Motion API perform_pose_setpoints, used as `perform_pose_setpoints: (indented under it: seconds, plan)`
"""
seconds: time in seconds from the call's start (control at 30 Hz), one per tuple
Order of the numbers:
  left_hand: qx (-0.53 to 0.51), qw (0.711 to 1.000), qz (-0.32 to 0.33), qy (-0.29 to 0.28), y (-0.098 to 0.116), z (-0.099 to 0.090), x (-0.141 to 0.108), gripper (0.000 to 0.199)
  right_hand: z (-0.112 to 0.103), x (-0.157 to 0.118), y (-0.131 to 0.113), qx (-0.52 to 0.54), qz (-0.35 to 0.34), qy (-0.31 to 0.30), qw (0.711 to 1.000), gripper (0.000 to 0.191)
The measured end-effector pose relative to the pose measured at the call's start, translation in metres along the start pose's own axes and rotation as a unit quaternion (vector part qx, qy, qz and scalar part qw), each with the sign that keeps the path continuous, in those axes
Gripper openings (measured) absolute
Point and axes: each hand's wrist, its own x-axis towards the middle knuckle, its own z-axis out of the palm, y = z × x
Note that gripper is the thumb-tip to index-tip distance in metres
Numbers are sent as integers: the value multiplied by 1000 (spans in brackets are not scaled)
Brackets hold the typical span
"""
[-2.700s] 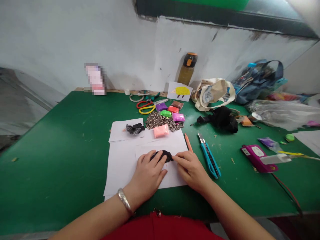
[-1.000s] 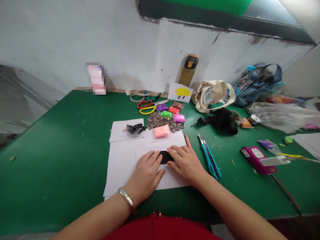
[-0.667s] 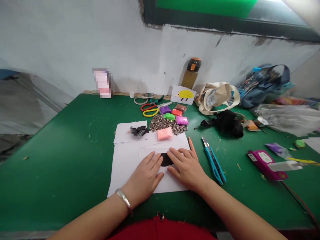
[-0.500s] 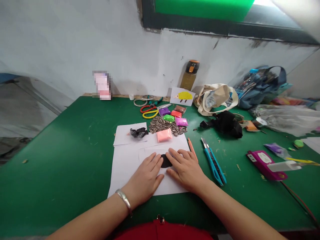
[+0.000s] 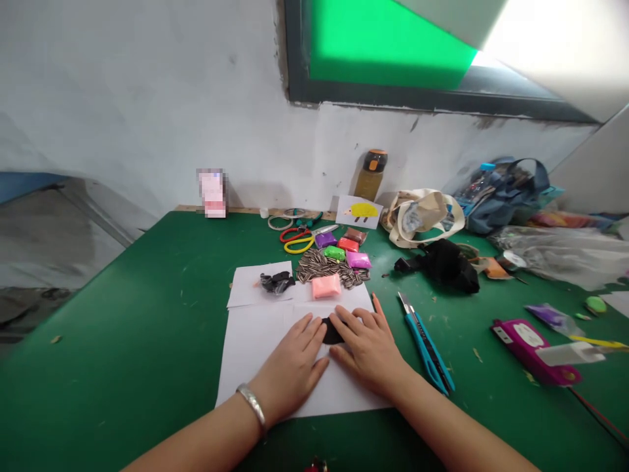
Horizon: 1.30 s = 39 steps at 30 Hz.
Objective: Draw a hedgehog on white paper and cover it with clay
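Two bare hands in my head view, both laid low over white paper [image 5: 255,360]. Left hand [image 5: 289,367]: fingers straight and close together, thumb apart, fingertips resting on the left edge of a flat black piece [image 5: 333,333]. Right hand [image 5: 367,347]: fingers slightly spread and bent, thumb apart, fingertips over the right edge. Black piece: on the paper between both hands, ends hidden by fingers; material, I cannot tell. Left wrist: one silver bangle [image 5: 252,406]. Just beyond: one salmon-pink packet [image 5: 326,287]; one crumpled black packet [image 5: 276,282] on a smaller sheet [image 5: 243,288], leftward; one heap of striped seeds [image 5: 312,269], small coloured packets [image 5: 358,260] on and beside it. Right of the paper: one orange pen [image 5: 382,314], one blue cutter [image 5: 426,346], blade out. Farther: scissors [image 5: 325,229], red and yellow handles; one hedgehog drawing [image 5: 361,211]; one orange-capped bottle [image 5: 369,180] by the wall. Beneath all: one green table [image 5: 137,341].
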Motion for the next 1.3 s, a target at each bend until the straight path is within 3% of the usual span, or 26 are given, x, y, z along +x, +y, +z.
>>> perform_pose_setpoints:
  seconds: [1.03, 1.3]
  plan:
    - [-27, 999, -28, 16, -2, -1, -16, 44, -7, 1, -3, 6, 25, -50, 998, 51]
    - [-56, 996, -45, 50, -2, -4, -20, 42, -13, 2, -7, 46, 25, -43, 998, 51]
